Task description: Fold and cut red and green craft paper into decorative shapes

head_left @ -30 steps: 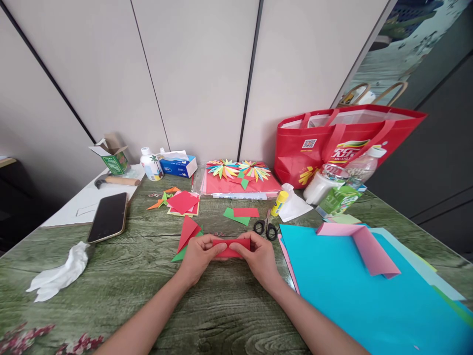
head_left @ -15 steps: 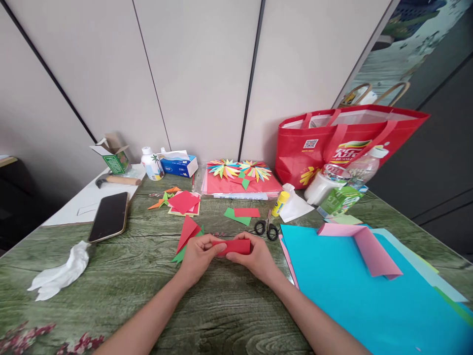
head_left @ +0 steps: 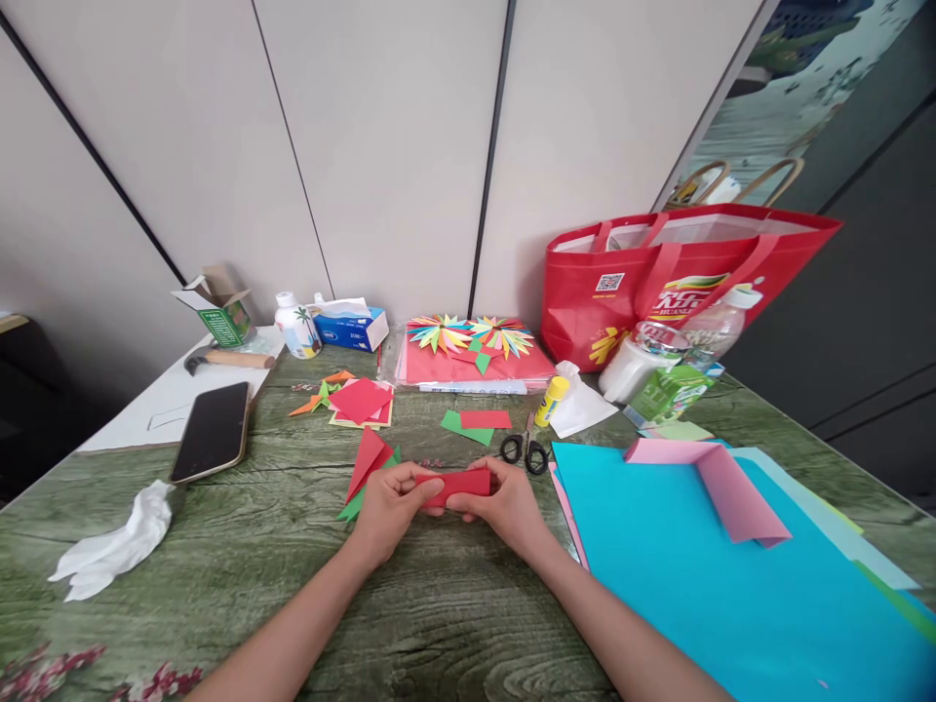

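Note:
A folded strip of red paper (head_left: 460, 483) is held level above the table between my two hands. My left hand (head_left: 391, 507) pinches its left end, thumb in front. On the right end, my right hand (head_left: 504, 502) grips with its thumb along the lower edge. Beside my left hand lie folded red and green paper pieces (head_left: 368, 463). Scissors with black handles (head_left: 525, 450) rest just beyond my right hand, near a yellow glue stick (head_left: 552, 401). A red rectangle (head_left: 486, 419) lies partly over green paper (head_left: 462, 426) ahead of my hands.
Blue paper sheets (head_left: 680, 585) with folded pink paper (head_left: 738, 497) cover the right side. At the back stand a red bag (head_left: 585, 292), a tissue pack (head_left: 355, 330) and paper flowers (head_left: 443, 334). On the left are a phone (head_left: 212, 429), a hammer (head_left: 238, 359) and crumpled tissue (head_left: 121, 546).
The camera view has shifted slightly. Both hands keep hold of the red paper strip; my fingers have moved only a little along its lower edge.

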The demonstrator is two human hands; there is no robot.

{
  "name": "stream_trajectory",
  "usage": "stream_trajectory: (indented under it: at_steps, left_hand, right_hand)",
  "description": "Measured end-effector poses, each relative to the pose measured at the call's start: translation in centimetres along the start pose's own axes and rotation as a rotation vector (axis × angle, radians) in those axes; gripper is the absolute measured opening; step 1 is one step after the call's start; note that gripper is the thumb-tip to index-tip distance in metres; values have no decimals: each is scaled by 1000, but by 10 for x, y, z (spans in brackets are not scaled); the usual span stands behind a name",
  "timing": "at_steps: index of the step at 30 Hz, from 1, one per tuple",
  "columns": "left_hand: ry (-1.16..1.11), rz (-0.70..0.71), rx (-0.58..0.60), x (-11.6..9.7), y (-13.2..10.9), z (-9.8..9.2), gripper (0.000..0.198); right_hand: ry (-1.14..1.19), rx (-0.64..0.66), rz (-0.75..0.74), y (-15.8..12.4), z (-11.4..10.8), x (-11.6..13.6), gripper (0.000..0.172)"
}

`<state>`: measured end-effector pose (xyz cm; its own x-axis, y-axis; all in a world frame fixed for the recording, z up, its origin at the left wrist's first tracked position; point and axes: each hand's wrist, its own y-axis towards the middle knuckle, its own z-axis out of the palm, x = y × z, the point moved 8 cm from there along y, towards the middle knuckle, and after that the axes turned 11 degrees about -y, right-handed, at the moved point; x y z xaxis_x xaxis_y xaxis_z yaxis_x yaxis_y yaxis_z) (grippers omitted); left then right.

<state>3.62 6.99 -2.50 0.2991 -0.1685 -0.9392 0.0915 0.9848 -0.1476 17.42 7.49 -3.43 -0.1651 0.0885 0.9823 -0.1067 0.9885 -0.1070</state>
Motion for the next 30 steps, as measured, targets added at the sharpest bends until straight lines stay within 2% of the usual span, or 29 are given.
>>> stream_trajectory:
  at_steps: [5,10,15,19,22,25,30]
  left_hand:
    - [20,20,-48,-5,2,-5,24]
    - [-9,20,-76,-5,3,-8,25]
    - [-34,28,-60,-3,4,-8,24]
    - [-44,30,-44,-4,4,-8,24]
    - [-31,32,-57,-5,4,-9,25]
    - [-20,21,-44,-2,3,-7,24]
    - [9,5,33,3,2,1,22]
  right_hand:
    - [75,89,-21,1,5,1,28]
    - [128,138,13,2,6,1,36]
    - [168,107,23,3,0,-1,39]
    - [196,117,72,4,0,-8,35]
    - [191,140,48,4,2,-6,33]
    - [93,158,-20,4,3,0,33]
    - [-223,55,-88,2,-2,7,27]
